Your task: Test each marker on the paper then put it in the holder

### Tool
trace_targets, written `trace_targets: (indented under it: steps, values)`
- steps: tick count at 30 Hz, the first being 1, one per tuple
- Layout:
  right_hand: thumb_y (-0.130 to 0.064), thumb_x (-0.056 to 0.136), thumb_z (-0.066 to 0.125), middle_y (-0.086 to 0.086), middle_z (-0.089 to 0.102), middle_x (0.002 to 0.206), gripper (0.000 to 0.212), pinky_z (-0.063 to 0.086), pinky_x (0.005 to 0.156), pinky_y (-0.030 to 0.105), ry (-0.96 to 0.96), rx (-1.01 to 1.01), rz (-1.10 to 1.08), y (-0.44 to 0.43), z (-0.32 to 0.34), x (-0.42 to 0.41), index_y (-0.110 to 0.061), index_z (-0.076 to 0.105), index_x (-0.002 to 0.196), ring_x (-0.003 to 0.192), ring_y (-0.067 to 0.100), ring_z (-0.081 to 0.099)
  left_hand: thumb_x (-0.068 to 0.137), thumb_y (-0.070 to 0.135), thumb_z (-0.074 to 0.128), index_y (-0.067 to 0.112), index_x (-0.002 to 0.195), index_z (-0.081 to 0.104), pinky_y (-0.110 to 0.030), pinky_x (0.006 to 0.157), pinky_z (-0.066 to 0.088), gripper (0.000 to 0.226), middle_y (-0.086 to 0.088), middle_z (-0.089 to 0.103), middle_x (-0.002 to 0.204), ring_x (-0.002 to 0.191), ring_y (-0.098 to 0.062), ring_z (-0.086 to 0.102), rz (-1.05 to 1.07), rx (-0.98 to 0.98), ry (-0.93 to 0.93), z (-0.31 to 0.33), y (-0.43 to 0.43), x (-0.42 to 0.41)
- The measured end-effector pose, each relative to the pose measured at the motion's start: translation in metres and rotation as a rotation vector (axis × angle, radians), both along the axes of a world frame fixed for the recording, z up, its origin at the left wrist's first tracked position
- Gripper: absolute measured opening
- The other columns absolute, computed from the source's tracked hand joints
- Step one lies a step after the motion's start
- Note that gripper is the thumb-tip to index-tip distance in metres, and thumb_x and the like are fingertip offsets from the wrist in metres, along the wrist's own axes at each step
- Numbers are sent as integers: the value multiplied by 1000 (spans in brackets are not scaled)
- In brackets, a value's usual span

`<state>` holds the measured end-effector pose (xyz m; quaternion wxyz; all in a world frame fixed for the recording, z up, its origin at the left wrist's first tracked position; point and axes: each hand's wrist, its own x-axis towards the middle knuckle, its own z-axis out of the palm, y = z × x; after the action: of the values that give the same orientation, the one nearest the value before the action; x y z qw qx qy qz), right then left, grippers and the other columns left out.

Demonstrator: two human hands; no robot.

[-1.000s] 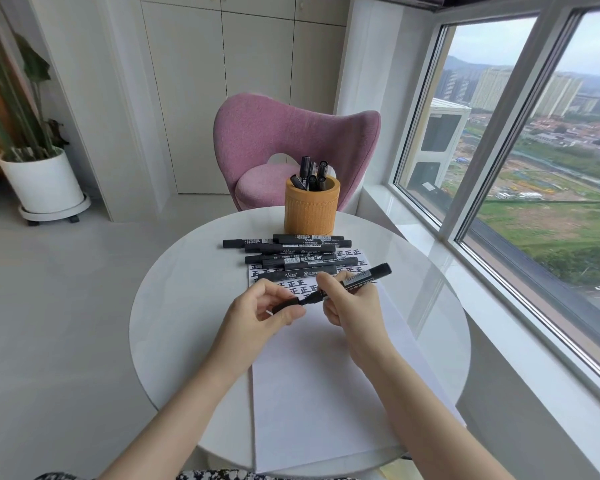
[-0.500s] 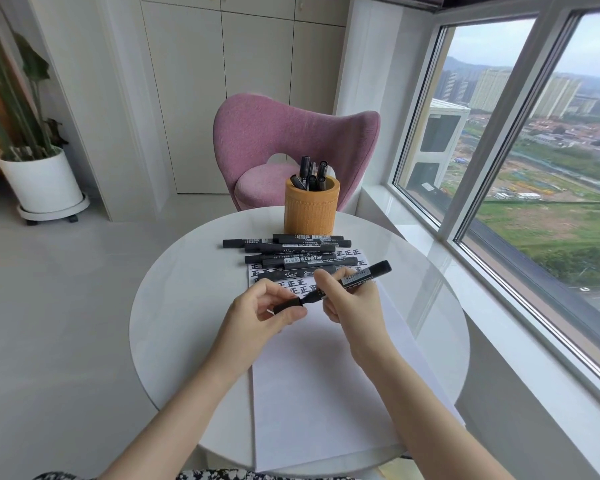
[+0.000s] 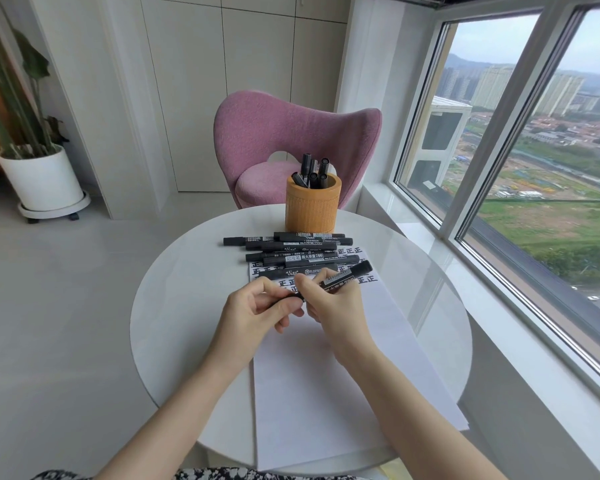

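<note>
- The right hand (image 3: 336, 306) has slid left, closing on the left hand (image 3: 253, 310); their fingertips now almost meet.
- The marker (image 3: 347, 277) has shifted left with it.
- Less of the marker's near end shows between the two hands than before.

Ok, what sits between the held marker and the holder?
A pile of black markers lies there across the paper's far end, in the head view.

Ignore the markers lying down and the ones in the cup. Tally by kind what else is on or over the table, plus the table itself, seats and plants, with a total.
held marker: 1
holder: 1
paper sheet: 1
round table: 1
pink chair: 1
potted plant: 1
Total: 6
</note>
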<state>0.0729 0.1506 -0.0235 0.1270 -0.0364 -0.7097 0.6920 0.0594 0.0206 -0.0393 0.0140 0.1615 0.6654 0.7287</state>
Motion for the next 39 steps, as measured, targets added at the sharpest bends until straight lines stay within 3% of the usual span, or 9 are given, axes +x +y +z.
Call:
trace_targets:
  steps: [5, 11, 16, 21, 24, 28, 31, 35, 39]
  values:
    - [-3, 84, 59, -4, 39, 42, 42, 29, 45, 19, -15, 8, 53, -1, 7, 0, -17, 38, 51, 43, 13, 31, 83, 0, 64, -5, 82, 56, -17, 51, 42, 9, -7, 70, 64, 48, -9, 49, 9, -16, -22, 0, 1, 0]
    - [-30, 89, 66, -2, 38, 53, 40, 26, 46, 17, -91, -34, 233, 11, 9, -4, -22, 50, 53, 50, 13, 32, 82, 5, 65, 7, 84, 60, -18, 49, 41, 6, -6, 69, 73, 55, -7, 53, 93, -13, 4, 0, -1, -4]
    - [-43, 81, 71, -7, 50, 55, 39, 33, 48, 16, -151, -77, -8, 32, 6, -8, -13, 62, 104, 47, 8, 39, 84, 3, 63, 14, 85, 63, -14, 49, 43, 11, -6, 67, 73, 51, -3, 53, 265, 3, 109, 24, -11, -26]
    - [-44, 90, 60, -5, 54, 60, 30, 33, 46, 13, -102, 48, -66, 43, -3, -5, -15, 62, 96, 49, 8, 42, 85, 8, 65, 24, 86, 63, -19, 60, 53, 17, 0, 66, 79, 63, -3, 63, 386, -60, 312, 76, -19, -76]
    - [-39, 93, 58, -3, 54, 61, 25, 33, 46, 12, -99, 50, -60, 43, -7, -5, -14, 62, 94, 49, 7, 42, 83, 11, 68, 27, 84, 64, -29, 66, 57, 16, -1, 66, 81, 67, -12, 65, 437, -136, 408, 102, -11, -108]
    - [-33, 96, 56, -1, 53, 60, 24, 33, 45, 12, -96, 26, -66, 44, -10, -7, -10, 63, 97, 47, 5, 42, 84, 11, 66, 13, 94, 66, -18, 64, 56, 10, -5, 68, 87, 69, -12, 64, 513, -324, 515, 121, 5, -138]
    - [-33, 96, 55, -4, 53, 58, 23, 34, 51, 18, -91, 85, -69, 44, -14, -7, -12, 62, 93, 49, 5, 43, 87, 14, 60, 15, 96, 65, -38, 78, 55, 11, -8, 69, 93, 83, -24, 65, 539, -473, 549, 125, 13, -155]
    - [-32, 96, 55, -4, 53, 57, 19, 34, 54, 21, -78, 113, -61, 43, -15, -7, -16, 59, 85, 51, 7, 43, 91, 15, 54, 14, 101, 64, -28, 77, 42, 14, -6, 66, 104, 96, -25, 59, 563, -696, 602, 124, 27, -167]
    - [-29, 96, 55, -6, 52, 57, 18, 33, 48, 16, -74, 119, -51, 43, -16, -6, -15, 60, 86, 50, 8, 41, 93, 13, 50, 13, 99, 62, -41, 85, 47, 13, -10, 64, 106, 99, -29, 57, 489, -808, 621, 118, 41, -180]
